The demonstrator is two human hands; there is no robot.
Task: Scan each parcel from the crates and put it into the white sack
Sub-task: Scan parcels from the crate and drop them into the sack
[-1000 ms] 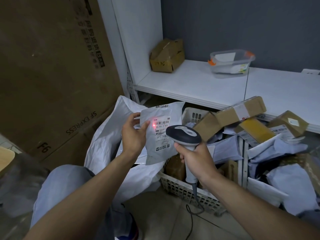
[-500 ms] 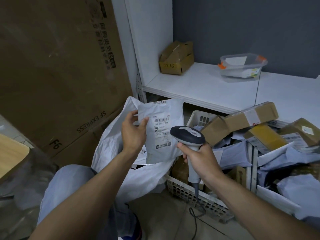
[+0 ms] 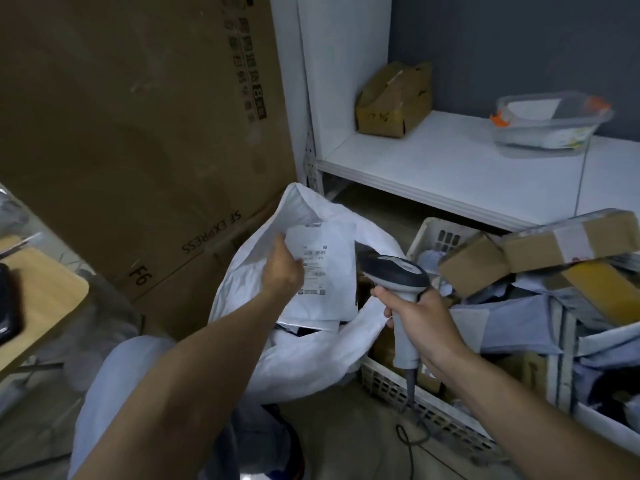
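Note:
My left hand [image 3: 283,267] holds a flat grey mailer parcel [image 3: 325,271] by its left edge, label facing me, low in the mouth of the white sack [image 3: 311,355]. The sack stands open on the floor between my knee and the crates. My right hand [image 3: 420,317] grips the handle of a grey barcode scanner [image 3: 398,271], its head pointing left toward the parcel. A white slatted crate [image 3: 398,386] to the right holds brown boxes [image 3: 474,265] and grey mailers [image 3: 512,320] piled high.
A large SF Express cardboard box [image 3: 138,133] stands at the left behind the sack. A white shelf [image 3: 450,168] above the crates carries a small brown box [image 3: 394,102] and a clear tub [image 3: 550,123]. A wooden tabletop corner [image 3: 45,296] lies far left. The scanner cable [image 3: 412,441] trails on the floor.
The scanner's red light on the label has gone out. My left hand has carried the parcel down and away from the scanner into the sack's mouth. My right hand has stayed put.

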